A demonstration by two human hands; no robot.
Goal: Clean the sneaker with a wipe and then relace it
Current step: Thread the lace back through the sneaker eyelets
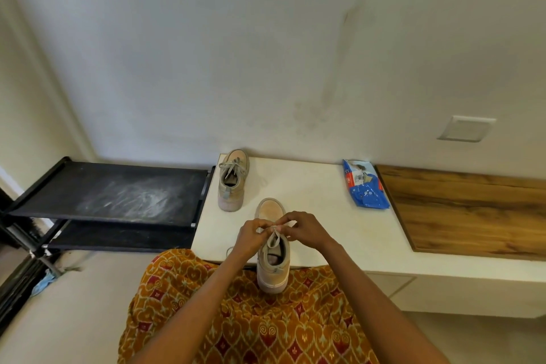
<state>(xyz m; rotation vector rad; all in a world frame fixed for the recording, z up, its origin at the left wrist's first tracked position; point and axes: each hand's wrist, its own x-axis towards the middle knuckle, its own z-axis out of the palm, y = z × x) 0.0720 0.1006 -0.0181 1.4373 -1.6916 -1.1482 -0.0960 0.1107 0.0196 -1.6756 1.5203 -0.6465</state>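
Relacing seemingly near its end: left hand (251,233) and right hand (304,229) each pinching lace (273,238) above near sneaker (273,248). Wipe pack (365,185) set aside, far right on desk (325,216).

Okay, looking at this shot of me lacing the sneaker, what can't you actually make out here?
Head view only:
- Lace at the eyelets: left hand and right hand cover it, so how far the near sneaker is laced is hidden.
- Print on the blue wipe pack: too small to read.
- Far sneaker sole: faces away.
- Black rack lower shelf: hidden by the top shelf.
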